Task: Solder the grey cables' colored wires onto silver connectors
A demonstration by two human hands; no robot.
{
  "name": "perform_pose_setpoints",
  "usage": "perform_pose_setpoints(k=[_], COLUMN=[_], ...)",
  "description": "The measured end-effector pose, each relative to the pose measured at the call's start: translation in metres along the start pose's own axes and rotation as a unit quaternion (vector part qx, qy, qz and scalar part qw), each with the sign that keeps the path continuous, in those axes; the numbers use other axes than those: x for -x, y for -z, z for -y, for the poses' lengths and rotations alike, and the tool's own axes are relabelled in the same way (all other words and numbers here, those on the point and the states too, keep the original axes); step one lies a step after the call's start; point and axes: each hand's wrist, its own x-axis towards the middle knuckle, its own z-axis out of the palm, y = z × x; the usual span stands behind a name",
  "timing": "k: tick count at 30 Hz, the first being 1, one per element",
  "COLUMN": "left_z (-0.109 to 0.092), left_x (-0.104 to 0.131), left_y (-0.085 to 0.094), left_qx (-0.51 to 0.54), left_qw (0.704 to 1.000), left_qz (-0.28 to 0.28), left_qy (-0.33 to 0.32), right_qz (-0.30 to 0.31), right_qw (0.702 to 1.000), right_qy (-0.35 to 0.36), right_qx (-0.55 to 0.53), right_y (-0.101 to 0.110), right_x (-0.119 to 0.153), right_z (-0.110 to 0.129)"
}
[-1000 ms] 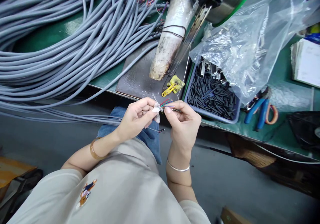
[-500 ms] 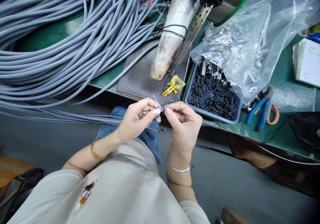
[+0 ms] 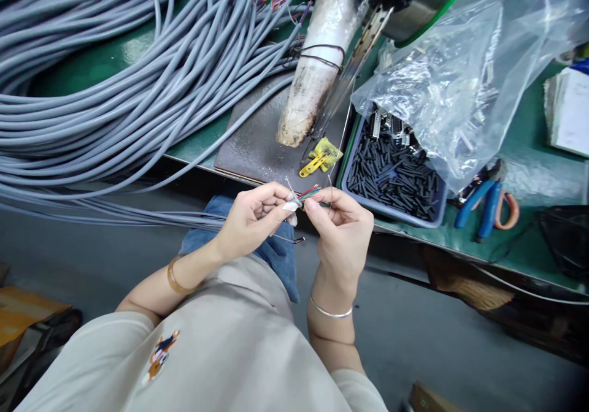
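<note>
My left hand (image 3: 257, 216) pinches the stripped end of a grey cable, from which thin coloured wires (image 3: 309, 194) fan out toward the right. My right hand (image 3: 338, 222) is closed with thumb and forefinger at those wires, its fingertips almost meeting the left ones. Both hands are in front of the bench edge, over my lap. Just beyond them a yellow clip (image 3: 313, 164) lies on a yellow-green piece on a dark board (image 3: 253, 148). Below my fingers another cable end (image 3: 298, 240) pokes out with a dark tip.
Grey cables (image 3: 151, 105) cover the bench's left side. A wrapped white post (image 3: 308, 81) stands behind the board. To the right are a blue tray (image 3: 396, 213) of short black tubes and connectors, a clear plastic bag (image 3: 451, 81), blue-handled pliers (image 3: 488, 211) and a paper stack (image 3: 568, 114).
The coloured wires are spread slightly differently between my fingertips, and the orange wire at my right fingertips no longer shows plainly. My hands have barely moved; the view has shifted slightly.
</note>
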Motion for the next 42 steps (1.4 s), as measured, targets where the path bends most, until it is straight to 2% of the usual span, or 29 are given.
perform_pose_setpoints(k=[7,14,22,29,32,36,39,42], left_z=[-0.002,-0.005,-0.001,0.002,0.001,-0.003,-0.005,-0.006], left_x=[-0.002,-0.001,0.0,-0.001,0.0,0.002,0.001,0.0], left_y=[-0.002,-0.004,0.0,0.0,-0.002,-0.002,0.0,0.002], left_qx=[0.006,0.019,-0.039,-0.063,-0.046,0.047,0.088,0.08], left_qw=[1.0,0.999,0.997,0.995,0.998,0.996,0.99,0.992], left_qz=[-0.012,0.001,0.016,0.007,0.009,0.042,0.06,0.062], left_qy=[0.002,0.039,-0.062,-0.074,-0.042,0.06,0.092,0.069], right_qz=[0.028,0.04,0.038,0.021,0.012,-0.041,-0.024,-0.011], right_qw=[0.997,0.996,0.996,0.997,0.994,0.972,0.984,0.993], right_qy=[-0.007,0.035,0.051,0.071,0.104,0.215,0.175,0.118], right_qx=[-0.068,-0.073,-0.055,0.0,0.037,0.078,0.023,0.004], right_y=[0.001,0.004,0.006,0.008,0.006,0.0,-0.003,-0.001], right_x=[-0.003,-0.004,-0.003,0.0,0.003,0.009,0.01,0.008], right_z=[-0.005,-0.009,-0.006,0.001,0.001,0.0,-0.002,-0.001])
